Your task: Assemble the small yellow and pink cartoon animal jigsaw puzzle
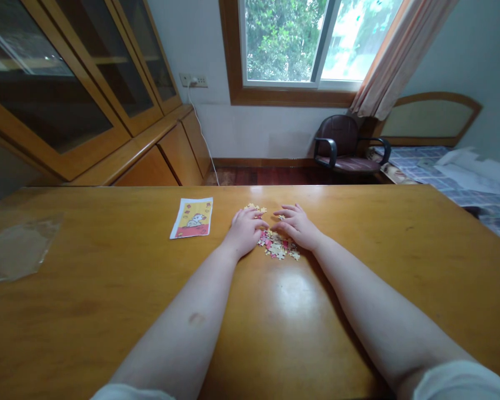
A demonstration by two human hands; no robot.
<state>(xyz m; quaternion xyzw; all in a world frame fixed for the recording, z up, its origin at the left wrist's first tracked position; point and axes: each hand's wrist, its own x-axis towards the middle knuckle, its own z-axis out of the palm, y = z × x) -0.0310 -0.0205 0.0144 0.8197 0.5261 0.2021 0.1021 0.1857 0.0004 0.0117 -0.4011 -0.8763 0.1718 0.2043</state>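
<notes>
Small jigsaw puzzle pieces [278, 248], some pink and some cream, lie in a loose heap near the middle of the wooden table. My left hand [245, 229] rests at the heap's left side, fingers stretched forward and partly over pieces. A smaller cluster of pieces lies just beyond its fingertips. My right hand [296, 226] is at the right side, its fingers spread and pointing left, with a piece or two by the fingertips. Neither hand visibly grips a piece. Left of my left hand lies a picture card [193, 219] showing a white animal on yellow and pink.
A clear plastic bag [19, 250] lies at the left of the table [120, 311]. Beyond the table's far edge are a wooden cabinet [150, 147], a window [283, 44], a dark armchair [344, 143] and a bed [462, 183] on the right.
</notes>
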